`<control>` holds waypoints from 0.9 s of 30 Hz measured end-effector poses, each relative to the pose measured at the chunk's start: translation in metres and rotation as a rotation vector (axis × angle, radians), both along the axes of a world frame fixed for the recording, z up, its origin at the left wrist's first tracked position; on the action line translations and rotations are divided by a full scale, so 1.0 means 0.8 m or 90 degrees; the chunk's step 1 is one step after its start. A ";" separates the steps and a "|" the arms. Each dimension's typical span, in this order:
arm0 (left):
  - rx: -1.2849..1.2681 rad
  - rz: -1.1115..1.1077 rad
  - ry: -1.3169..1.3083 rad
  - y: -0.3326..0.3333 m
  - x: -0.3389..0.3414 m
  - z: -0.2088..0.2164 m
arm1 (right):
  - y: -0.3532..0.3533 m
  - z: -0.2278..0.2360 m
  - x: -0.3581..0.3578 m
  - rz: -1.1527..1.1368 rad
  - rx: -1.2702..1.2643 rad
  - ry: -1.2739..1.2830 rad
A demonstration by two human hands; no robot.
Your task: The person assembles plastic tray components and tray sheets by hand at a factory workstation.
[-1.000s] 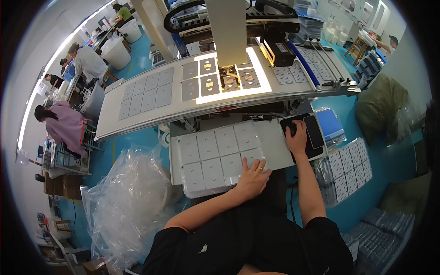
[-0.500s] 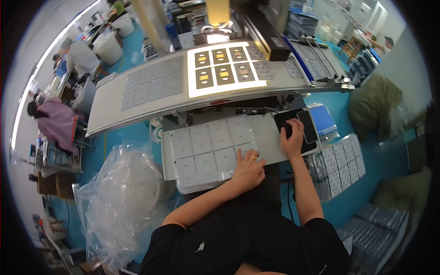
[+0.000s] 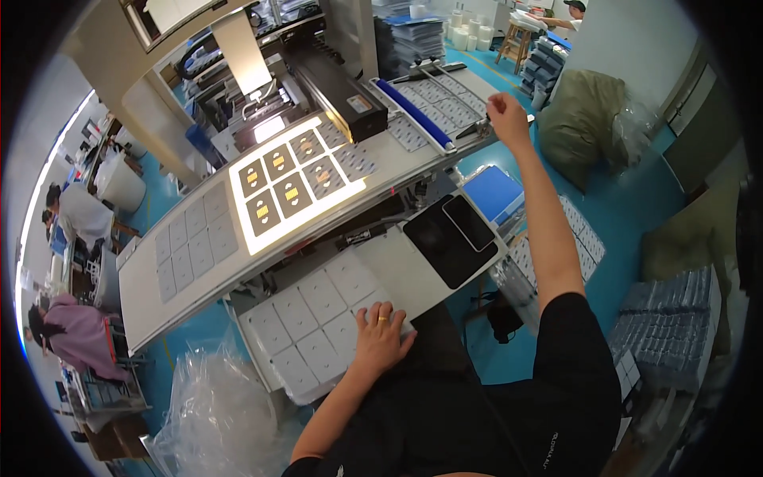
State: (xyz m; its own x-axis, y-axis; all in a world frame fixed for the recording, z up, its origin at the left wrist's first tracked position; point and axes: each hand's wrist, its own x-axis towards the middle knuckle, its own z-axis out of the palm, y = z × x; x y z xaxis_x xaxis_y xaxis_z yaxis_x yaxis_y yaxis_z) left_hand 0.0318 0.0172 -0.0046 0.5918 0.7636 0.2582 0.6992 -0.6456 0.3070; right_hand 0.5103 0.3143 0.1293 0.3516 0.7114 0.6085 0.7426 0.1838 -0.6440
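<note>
My left hand [image 3: 381, 339] lies with fingers spread on a stack of pale grey sheets [image 3: 306, 338], each marked into rectangular panels. A gold ring is on one finger. My right arm reaches far out to the right end of the long machine table [image 3: 167, 314]. There my right hand [image 3: 509, 119] has its fingers curled together beside the table's metal end fitting; whatever they may hold is hidden. Close by, patterned sheets [image 3: 445, 103] lie past a blue roller bar [image 3: 413, 115]. Farther left, a brightly lit sheet [image 3: 291, 191] shows dark panels with yellow marks.
A phone [image 3: 469, 224] rests on a black pad [image 3: 437, 246] at the lower shelf's right end. Beyond it sit a blue packet [image 3: 493, 193] and patterned sheets [image 3: 584, 230]. Clear plastic film [image 3: 218, 405] bulges at lower left. A green sack [image 3: 584, 127] stands right; people work in the background.
My right hand has left the black pad and moved up and right to the table's end. My left hand stays on the sheet stack. The view has swung to the right.
</note>
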 end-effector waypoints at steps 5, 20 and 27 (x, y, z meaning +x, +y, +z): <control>-0.051 -0.015 0.024 0.008 0.000 0.010 | 0.129 -0.009 0.108 -0.196 -0.148 -0.228; -0.080 -0.007 0.035 0.023 0.006 0.018 | 0.224 -0.007 0.156 -0.086 -0.628 -0.138; -0.097 -0.012 0.031 0.010 -0.002 0.012 | 0.165 0.089 0.228 -0.518 -0.219 -0.164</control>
